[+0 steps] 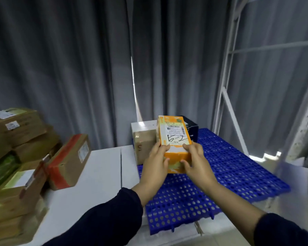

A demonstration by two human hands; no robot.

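Both arms extended forward. Left hand (156, 161) and right hand (196, 163) grip near end of orange box (173, 139), thumbs on top, fingers curled around sides. Box held above blue pallet (238, 174), beside brown carton (143, 146).

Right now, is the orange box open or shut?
Shut. The orange box shows no raised flap; its shipping label lies flat on top. Left hand and right hand grip its near end.
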